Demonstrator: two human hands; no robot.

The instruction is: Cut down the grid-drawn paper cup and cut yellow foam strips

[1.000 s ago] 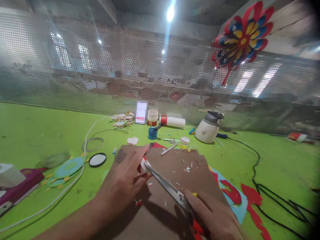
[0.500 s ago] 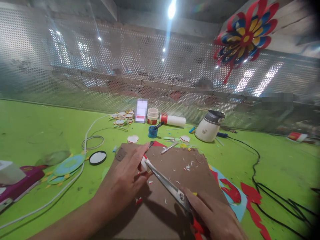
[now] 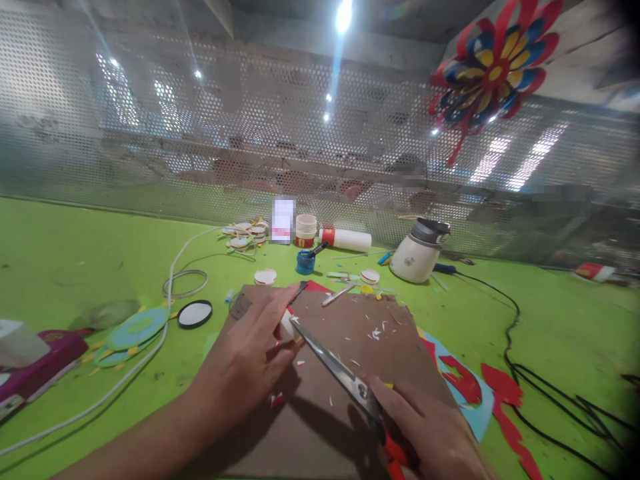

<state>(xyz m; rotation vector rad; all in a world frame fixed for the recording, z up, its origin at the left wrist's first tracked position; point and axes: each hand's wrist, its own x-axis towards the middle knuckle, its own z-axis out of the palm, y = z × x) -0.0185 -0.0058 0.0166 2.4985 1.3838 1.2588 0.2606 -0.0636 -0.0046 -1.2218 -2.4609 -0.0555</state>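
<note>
My left hand is closed over the board, its fingers around a small white piece with a red edge; most of that piece is hidden by the fingers. In my right hand is a pair of scissors with red handles. Its blades point up and left, and the tips touch or almost touch the white piece; they look nearly closed. Under both hands lies a brown board strewn with white and red paper scraps. Near its far edge rests a slim light-coloured cutter.
Behind the board stand a blue jar, paper cups, a phone and a white kettle-like bottle. Red cutouts and black cable lie right. Left are a white cable, a round lid and a purple power strip.
The scissors' blades have closed slightly at the white piece. Both hands stay almost in place, and the view has shifted very slightly.
</note>
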